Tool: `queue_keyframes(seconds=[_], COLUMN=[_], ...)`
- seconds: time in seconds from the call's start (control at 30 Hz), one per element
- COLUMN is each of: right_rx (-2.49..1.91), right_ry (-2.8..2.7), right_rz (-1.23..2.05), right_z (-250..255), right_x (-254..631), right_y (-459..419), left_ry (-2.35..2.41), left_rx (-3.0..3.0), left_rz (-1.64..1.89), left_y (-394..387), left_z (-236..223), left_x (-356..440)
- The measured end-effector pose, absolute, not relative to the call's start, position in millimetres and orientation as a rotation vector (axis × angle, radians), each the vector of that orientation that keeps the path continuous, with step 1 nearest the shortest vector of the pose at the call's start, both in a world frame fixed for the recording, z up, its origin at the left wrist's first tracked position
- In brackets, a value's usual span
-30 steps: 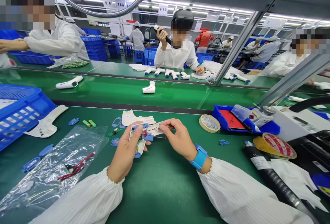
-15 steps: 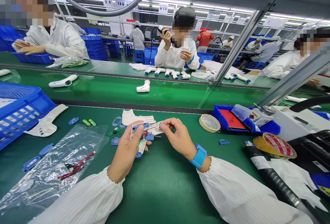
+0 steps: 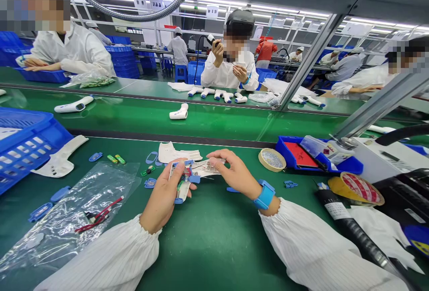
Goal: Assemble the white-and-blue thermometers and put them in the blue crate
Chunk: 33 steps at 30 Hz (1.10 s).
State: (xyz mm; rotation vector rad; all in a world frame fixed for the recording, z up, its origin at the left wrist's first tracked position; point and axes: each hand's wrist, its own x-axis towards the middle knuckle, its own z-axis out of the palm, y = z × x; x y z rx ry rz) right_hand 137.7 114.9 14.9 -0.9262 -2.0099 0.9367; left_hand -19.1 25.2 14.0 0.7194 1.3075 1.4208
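Observation:
My left hand (image 3: 164, 188) is closed round an open white half shell of a gun-shaped thermometer (image 3: 208, 169), with its thumb on top. Wires, a green board and blue plastic parts (image 3: 194, 178) show inside the shell. At the shell's right end, the thumb and fingers of my right hand (image 3: 234, 172) are closed on it; the exact fingertip contact is partly hidden. Just behind lies another white half shell (image 3: 177, 153). Blue oval frames (image 3: 151, 158) and a small green board (image 3: 148, 170) rest left of my left hand. Near my right wrist lies a blue part (image 3: 233, 189).
A clear plastic bag (image 3: 77, 210) with red wires (image 3: 100, 215) covers the left. Further left stands a blue basket (image 3: 30, 148). Tape rolls (image 3: 272, 160), a blue tray (image 3: 321, 166) and a black tool (image 3: 351, 224) lie right. The conveyor (image 3: 134, 119) carries white thermometers (image 3: 178, 112).
My right hand has shifted slightly right, with its fingers now laid over the shell's end. A blue part beside its wrist has come into view. The thermometers on the belt have moved left.

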Motion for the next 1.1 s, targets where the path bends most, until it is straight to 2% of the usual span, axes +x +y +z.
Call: queue_keyframes(seconds=[0.13,0.33,0.4,0.57,0.67,0.77,0.93,1.1], right_rx=[-0.9,-0.934,-0.929,-0.841,-0.871,-0.876,-0.869,-0.843], right_ry=[-1.983,-1.918,-1.937,-2.16,-2.222,-2.211,-2.163,-2.185], right_rz=[1.123,1.047,0.903,0.311,0.218,0.215,0.418,0.406], right_z=[8.9,-4.3,0.5,15.4,16.1,13.4,11.2,10.2], right_x=[134.5,129.2,131.0,136.7,136.4,134.9,134.5,135.4], right_y=[115.2,111.7,109.6,102.5,98.9,98.2,102.1,105.1], left_ry=[1.301,1.29,1.283,1.269,1.267,1.278,1.299,1.311], left_rx=[0.754,0.744,0.732,0.719,0.713,0.706,0.717,0.71], left_rz=[1.404,1.376,1.384,1.435,1.442,1.436,1.439,1.43], left_y=[23.7,24.5,26.6,29.3,28.5,27.7,27.4,26.8], left_z=[13.9,12.1,11.8,12.2,12.6,13.0,13.9,14.5], left_x=[-18.0,-18.1,-20.2,-25.8,-26.1,-24.9,-24.0,-23.5])
